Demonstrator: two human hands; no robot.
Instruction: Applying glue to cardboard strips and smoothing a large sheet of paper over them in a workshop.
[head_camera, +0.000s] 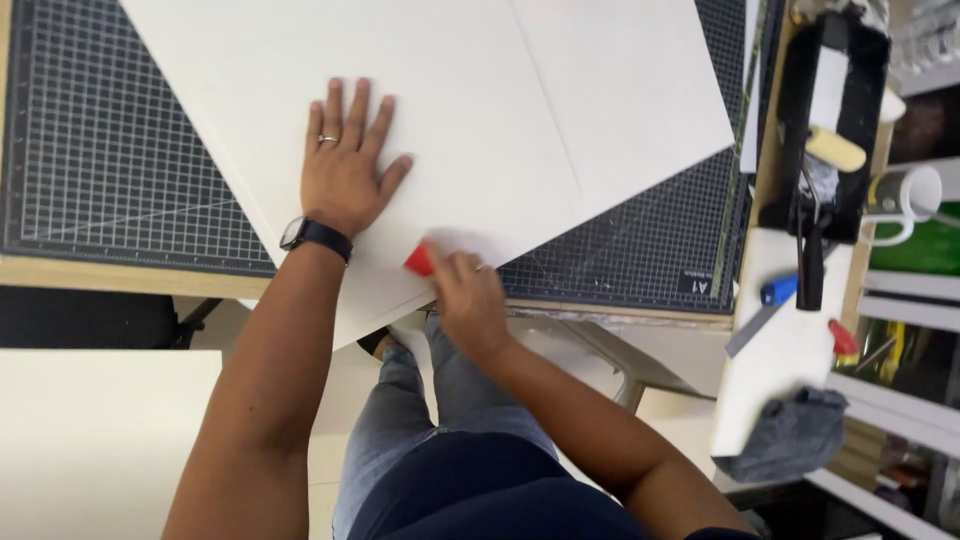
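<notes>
A large white board (480, 110) lies at an angle on a dark gridded cutting mat (110, 160). My left hand (343, 165) presses flat on the board, fingers spread, with a ring and a dark wristwatch on that arm. My right hand (465, 300) is closed around a small red tool (419, 260), whose tip touches the board near its lower edge, just over the table's front edge. A thin straight line (545, 95) runs across the board toward the far side.
A black paint tray (835, 110) with a roller stands at the right. Beside it are a white mug (905, 192), a blue-handled tool (778, 290), a red tool (842, 338) and a grey cloth (790, 432). Another white board (95, 440) lies lower left.
</notes>
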